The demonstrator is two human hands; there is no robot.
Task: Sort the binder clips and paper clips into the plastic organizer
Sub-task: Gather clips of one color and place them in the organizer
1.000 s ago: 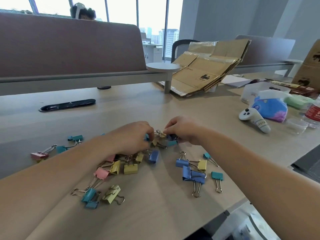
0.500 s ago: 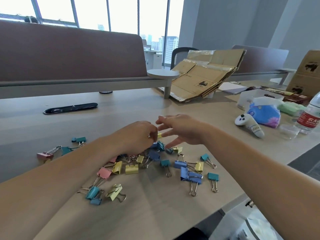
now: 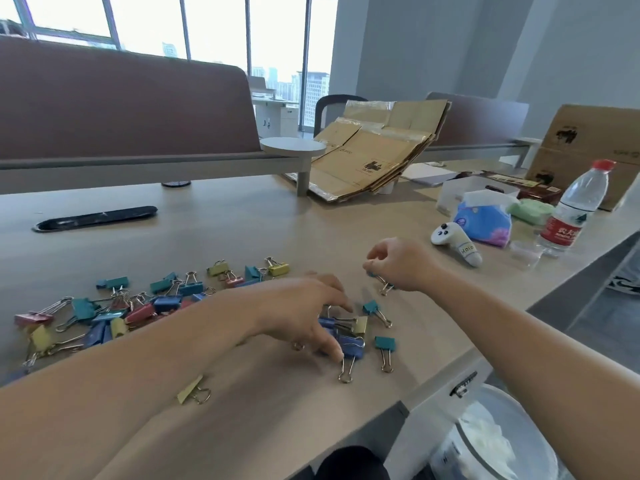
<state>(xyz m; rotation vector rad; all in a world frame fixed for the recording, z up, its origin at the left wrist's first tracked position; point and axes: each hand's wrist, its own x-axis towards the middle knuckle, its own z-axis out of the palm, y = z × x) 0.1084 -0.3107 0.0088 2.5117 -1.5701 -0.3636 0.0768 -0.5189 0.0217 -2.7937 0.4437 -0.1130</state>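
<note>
Coloured binder clips lie scattered over the wooden desk, mostly at the left. My left hand reaches across them, its fingers spread and touching a blue binder clip near a yellow clip. My right hand is curled and pinches a teal binder clip just above the desk, its wire handles hanging down. Two more teal clips lie beside the blue one. A lone yellow clip lies under my left forearm. A translucent plastic box stands at the far right.
A white controller, a blue tissue pack, a small clear cup and a water bottle stand at the right. Flattened cardboard leans at the back. The desk edge runs close on the right, with a bin below it.
My right hand has moved right, away from the pile, and closed on a teal clip. My left hand has slid right onto the blue clips. The view has shifted left.
</note>
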